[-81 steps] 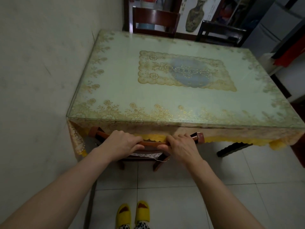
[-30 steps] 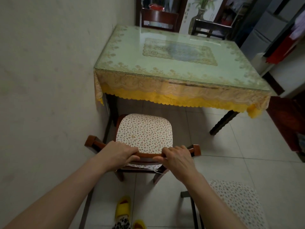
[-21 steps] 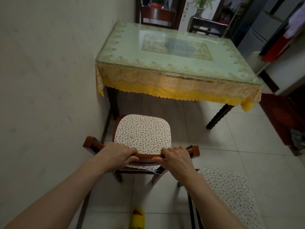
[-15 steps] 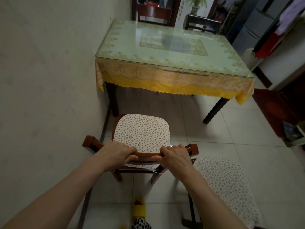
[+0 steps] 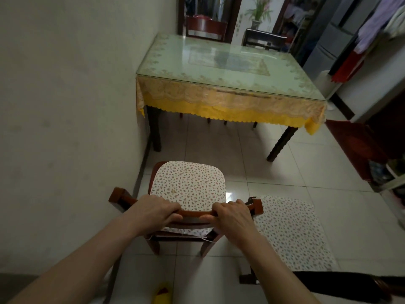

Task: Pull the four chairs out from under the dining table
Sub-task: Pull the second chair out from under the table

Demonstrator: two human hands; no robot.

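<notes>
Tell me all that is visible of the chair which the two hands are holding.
The chair has a reddish-brown wooden frame and a white seat cushion with a small floral print. It stands upright on the tiled floor, clear of the dining table, near the wall. The left hand and right hand grip its curved top rail.

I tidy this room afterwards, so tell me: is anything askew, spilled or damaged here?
Little stands out. A loose thread hangs off the cushion of the chair that both hands grip. The tablecloth hangs evenly and nothing is spilled on the floor.
</notes>
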